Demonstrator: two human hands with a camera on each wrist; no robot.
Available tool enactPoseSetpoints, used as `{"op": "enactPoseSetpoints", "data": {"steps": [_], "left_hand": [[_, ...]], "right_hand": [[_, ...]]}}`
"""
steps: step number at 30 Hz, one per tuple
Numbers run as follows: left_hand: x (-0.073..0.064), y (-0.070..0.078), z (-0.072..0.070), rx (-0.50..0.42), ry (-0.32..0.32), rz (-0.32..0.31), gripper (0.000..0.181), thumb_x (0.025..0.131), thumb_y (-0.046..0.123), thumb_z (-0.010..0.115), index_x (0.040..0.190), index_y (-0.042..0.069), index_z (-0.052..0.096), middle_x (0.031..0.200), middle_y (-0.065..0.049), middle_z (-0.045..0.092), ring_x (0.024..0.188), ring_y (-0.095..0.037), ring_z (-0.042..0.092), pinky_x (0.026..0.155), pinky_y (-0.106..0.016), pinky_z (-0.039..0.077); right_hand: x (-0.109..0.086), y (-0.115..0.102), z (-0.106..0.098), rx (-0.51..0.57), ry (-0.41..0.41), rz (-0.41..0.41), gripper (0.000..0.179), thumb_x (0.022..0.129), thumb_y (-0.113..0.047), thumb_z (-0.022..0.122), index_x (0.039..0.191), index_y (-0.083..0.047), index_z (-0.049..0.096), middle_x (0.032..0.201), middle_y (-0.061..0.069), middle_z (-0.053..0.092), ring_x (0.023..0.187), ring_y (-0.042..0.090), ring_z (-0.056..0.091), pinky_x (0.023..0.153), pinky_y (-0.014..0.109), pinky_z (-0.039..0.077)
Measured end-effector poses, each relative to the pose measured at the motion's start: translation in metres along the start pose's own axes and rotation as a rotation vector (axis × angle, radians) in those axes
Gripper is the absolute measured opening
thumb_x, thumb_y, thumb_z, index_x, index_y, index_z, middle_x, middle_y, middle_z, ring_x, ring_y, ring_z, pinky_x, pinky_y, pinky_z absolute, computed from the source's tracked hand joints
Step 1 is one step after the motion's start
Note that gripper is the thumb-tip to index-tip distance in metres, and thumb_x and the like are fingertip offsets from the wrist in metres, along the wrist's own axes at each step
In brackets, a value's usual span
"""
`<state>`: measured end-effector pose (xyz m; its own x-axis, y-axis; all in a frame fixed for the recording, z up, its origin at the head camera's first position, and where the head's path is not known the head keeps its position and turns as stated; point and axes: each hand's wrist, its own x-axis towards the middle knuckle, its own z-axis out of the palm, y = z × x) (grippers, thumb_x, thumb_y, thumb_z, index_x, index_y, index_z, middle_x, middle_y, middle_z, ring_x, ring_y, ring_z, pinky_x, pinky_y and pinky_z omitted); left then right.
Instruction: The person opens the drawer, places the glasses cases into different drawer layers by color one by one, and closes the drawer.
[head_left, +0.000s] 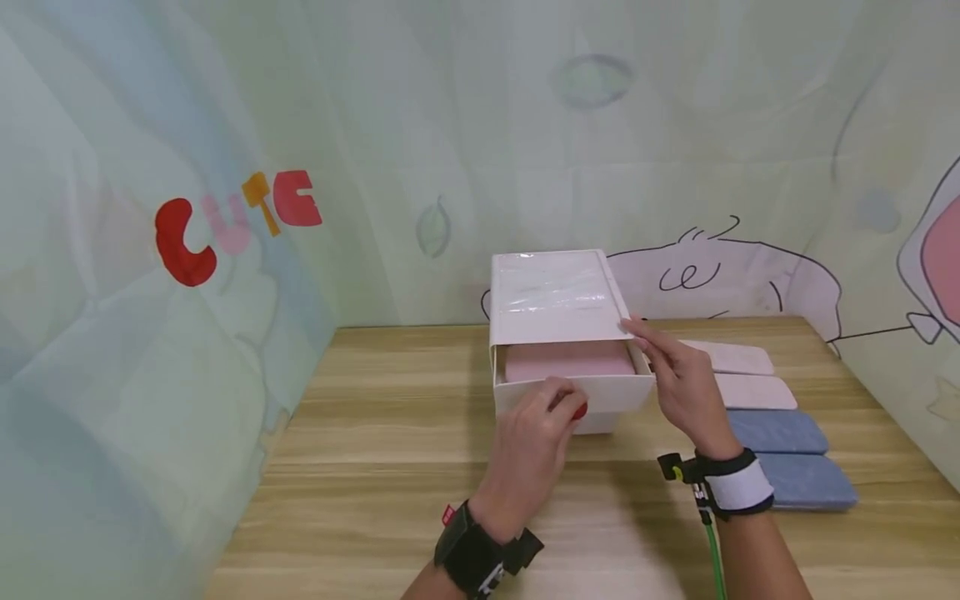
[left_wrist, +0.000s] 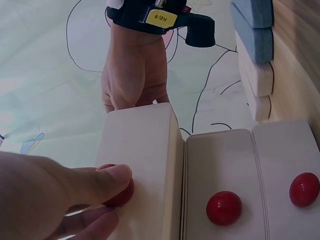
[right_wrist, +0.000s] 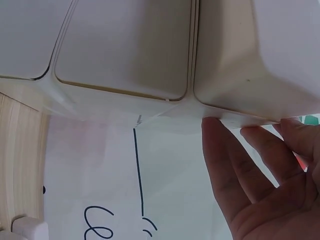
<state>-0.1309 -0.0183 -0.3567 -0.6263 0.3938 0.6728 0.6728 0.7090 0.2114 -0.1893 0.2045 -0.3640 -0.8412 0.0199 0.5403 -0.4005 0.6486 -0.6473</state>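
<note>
A small white drawer unit (head_left: 551, 292) stands on the wooden table, its top drawer (head_left: 618, 392) pulled partway out. Inside that drawer lies a pale pink block-like thing (head_left: 570, 360). My left hand (head_left: 528, 433) pinches the drawer's round red knob (left_wrist: 120, 192) between thumb and fingers. Below, in the left wrist view, two lower drawers carry a middle knob (left_wrist: 224, 208) and a bottom knob (left_wrist: 304, 189), both with their fronts in line. My right hand (head_left: 686, 375) touches the unit's right side near the top with fairly straight fingers (right_wrist: 225, 165).
To the right on the table (head_left: 390, 467) lie two pale pink slabs, one farther back (head_left: 738, 358), and two blue ones, the nearest (head_left: 806, 482) partly behind my right wrist. A printed cloth backdrop (head_left: 420, 167) rises behind and beside the table.
</note>
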Motion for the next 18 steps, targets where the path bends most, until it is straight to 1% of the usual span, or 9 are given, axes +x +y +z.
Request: {"op": "enactPoseSetpoints", "data": {"steps": [2, 4, 8, 10, 12, 13, 15, 17, 18], "left_hand": [[0.000, -0.001, 0.002, -0.005, 0.000, -0.003, 0.024, 0.085, 0.006, 0.081, 0.109, 0.012, 0.076, 0.109, 0.002, 0.067, 0.099, -0.012, 0.067, 0.083, -0.024, 0.058], [0.000, -0.002, 0.004, -0.008, 0.001, -0.009, 0.024, 0.086, 0.007, 0.080, 0.109, 0.012, 0.076, 0.110, 0.002, 0.067, 0.100, -0.012, 0.067, 0.085, -0.024, 0.058], [0.001, -0.005, 0.006, -0.011, -0.001, -0.017, 0.028, 0.084, 0.006, 0.082, 0.111, 0.012, 0.076, 0.111, 0.002, 0.067, 0.101, -0.012, 0.067, 0.086, -0.024, 0.058], [0.001, -0.006, 0.008, -0.012, -0.002, -0.020, 0.030, 0.084, 0.006, 0.082, 0.112, 0.012, 0.076, 0.112, 0.001, 0.067, 0.101, -0.012, 0.067, 0.086, -0.024, 0.058], [0.002, -0.007, 0.009, -0.017, -0.003, -0.026, 0.031, 0.084, 0.006, 0.082, 0.114, 0.011, 0.076, 0.112, 0.001, 0.067, 0.101, -0.013, 0.067, 0.087, -0.024, 0.058], [0.002, -0.008, 0.009, -0.019, -0.003, -0.029, 0.031, 0.084, 0.005, 0.082, 0.114, 0.011, 0.076, 0.113, 0.000, 0.067, 0.101, -0.013, 0.066, 0.087, -0.024, 0.058], [0.003, -0.009, 0.010, -0.027, -0.004, -0.035, 0.032, 0.085, 0.005, 0.081, 0.116, 0.011, 0.076, 0.114, 0.000, 0.067, 0.102, -0.013, 0.066, 0.089, -0.025, 0.058], [0.003, -0.010, 0.011, -0.036, -0.004, -0.040, 0.032, 0.085, 0.005, 0.080, 0.117, 0.011, 0.075, 0.115, -0.001, 0.067, 0.103, -0.014, 0.066, 0.089, -0.025, 0.057], [0.003, -0.010, 0.012, -0.039, -0.003, -0.042, 0.032, 0.086, 0.005, 0.080, 0.117, 0.010, 0.075, 0.115, -0.001, 0.067, 0.104, -0.014, 0.066, 0.090, -0.025, 0.057]], "right_hand": [[-0.001, 0.002, 0.000, 0.004, 0.003, -0.005, 0.035, 0.105, -0.017, 0.054, 0.137, -0.023, 0.066, 0.142, 0.009, 0.062, 0.096, 0.019, 0.063, 0.065, 0.012, 0.040], [-0.001, 0.003, 0.000, 0.015, 0.003, -0.010, 0.035, 0.105, -0.017, 0.054, 0.137, -0.022, 0.066, 0.142, 0.010, 0.062, 0.108, 0.023, 0.067, 0.070, 0.008, 0.041], [0.000, 0.004, 0.001, 0.037, -0.003, -0.004, 0.035, 0.105, -0.017, 0.054, 0.137, -0.021, 0.066, 0.143, 0.011, 0.061, 0.126, 0.032, 0.064, 0.077, 0.001, 0.040], [-0.001, 0.004, 0.000, 0.041, -0.010, 0.000, 0.035, 0.105, -0.018, 0.053, 0.138, -0.021, 0.066, 0.143, 0.011, 0.061, 0.128, 0.032, 0.063, 0.076, 0.002, 0.040], [-0.001, 0.004, -0.001, 0.040, -0.020, 0.002, 0.035, 0.106, -0.020, 0.053, 0.138, -0.022, 0.065, 0.144, 0.010, 0.060, 0.121, 0.028, 0.066, 0.072, 0.005, 0.041], [-0.001, 0.004, -0.001, 0.036, -0.023, 0.001, 0.035, 0.106, -0.021, 0.052, 0.139, -0.023, 0.064, 0.144, 0.010, 0.061, 0.112, 0.025, 0.069, 0.069, 0.007, 0.041], [-0.001, 0.005, -0.003, 0.025, -0.030, -0.006, 0.035, 0.107, -0.023, 0.051, 0.140, -0.024, 0.063, 0.144, 0.008, 0.061, 0.097, 0.017, 0.065, 0.066, 0.014, 0.041], [-0.001, 0.006, -0.004, 0.009, -0.039, -0.016, 0.036, 0.108, -0.026, 0.049, 0.141, -0.025, 0.062, 0.145, 0.006, 0.060, 0.091, 0.011, 0.059, 0.065, 0.017, 0.043], [-0.001, 0.007, -0.004, 0.005, -0.045, -0.021, 0.036, 0.108, -0.028, 0.048, 0.142, -0.026, 0.062, 0.145, 0.005, 0.060, 0.090, 0.010, 0.059, 0.066, 0.017, 0.044]]}}
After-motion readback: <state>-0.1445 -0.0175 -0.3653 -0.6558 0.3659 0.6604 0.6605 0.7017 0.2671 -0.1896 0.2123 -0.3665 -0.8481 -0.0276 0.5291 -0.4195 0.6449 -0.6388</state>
